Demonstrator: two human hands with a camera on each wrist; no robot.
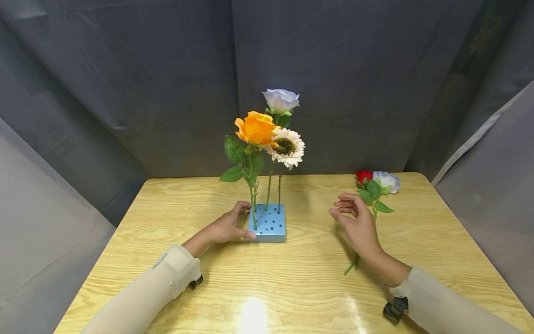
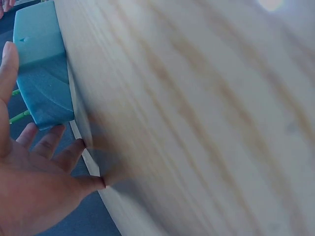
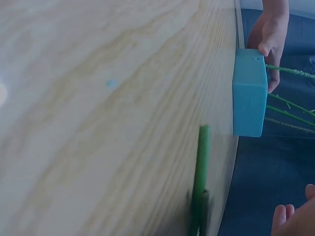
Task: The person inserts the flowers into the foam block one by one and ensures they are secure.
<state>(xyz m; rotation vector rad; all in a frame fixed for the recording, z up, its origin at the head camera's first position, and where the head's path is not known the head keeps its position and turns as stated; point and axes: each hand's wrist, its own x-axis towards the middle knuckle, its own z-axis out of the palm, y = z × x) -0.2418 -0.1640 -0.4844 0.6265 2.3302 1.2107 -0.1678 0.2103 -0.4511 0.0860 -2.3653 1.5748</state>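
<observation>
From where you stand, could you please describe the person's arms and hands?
The left hand and right hand are ungloved. A pale beige fabric left sleeve and matching right sleeve each carry a small black device near the wrist. Dark lettering, too small to read, marks the left sleeve.

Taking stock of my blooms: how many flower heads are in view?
5 visible: orange rose, white flower and upright lilac rose above the blue block; red flower and lying lilac flower on the table, beyond the right hand. More may be hidden.
</observation>
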